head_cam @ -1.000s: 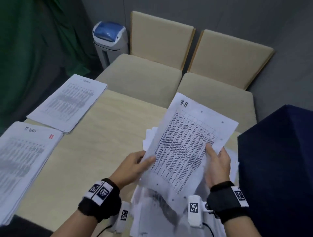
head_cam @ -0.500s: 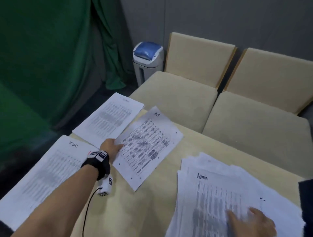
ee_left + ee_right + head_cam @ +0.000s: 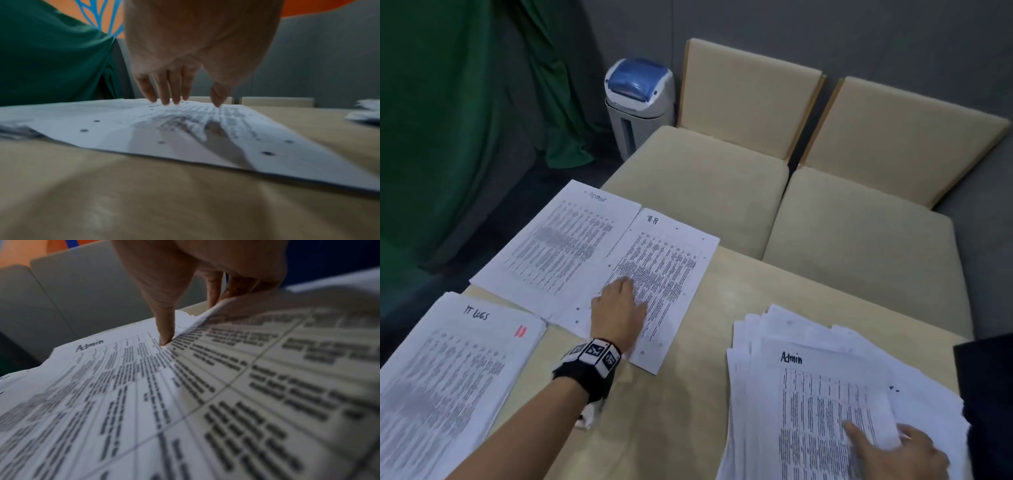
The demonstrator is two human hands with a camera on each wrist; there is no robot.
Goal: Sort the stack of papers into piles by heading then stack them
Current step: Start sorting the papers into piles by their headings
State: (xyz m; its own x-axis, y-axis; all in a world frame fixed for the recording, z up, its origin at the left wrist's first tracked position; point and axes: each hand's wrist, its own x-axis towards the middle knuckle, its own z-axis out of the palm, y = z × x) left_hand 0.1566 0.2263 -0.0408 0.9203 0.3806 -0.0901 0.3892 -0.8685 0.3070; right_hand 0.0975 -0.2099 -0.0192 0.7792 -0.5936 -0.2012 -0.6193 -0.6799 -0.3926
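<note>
An "HR" sheet (image 3: 667, 270) lies flat on the wooden table (image 3: 688, 411), its left edge over a far-left pile headed "Admin" (image 3: 565, 240). My left hand (image 3: 619, 308) rests on the HR sheet with straight fingers (image 3: 174, 91) touching the print. A thick "IT Logs" pile (image 3: 448, 377) sits at the near left. At the right lies the loose unsorted stack (image 3: 756, 342), topped by an "Admin" sheet (image 3: 822, 411). My right hand (image 3: 887, 452) pinches that sheet's right edge, the thumb (image 3: 164, 331) on top and the fingers under the raised edge.
Two beige padded chairs (image 3: 705, 185) (image 3: 866, 240) stand against the table's far side. A white bin with a blue lid (image 3: 640, 99) is behind them, with a green curtain (image 3: 465, 120) to the left. Something dark blue (image 3: 986, 394) borders the table's right side.
Both hands held the HR sheet up a second ago. The left hand laid it beside the far Admin pile and slid it right. The right hand went to the stack and took hold of the Admin sheet's edge.
</note>
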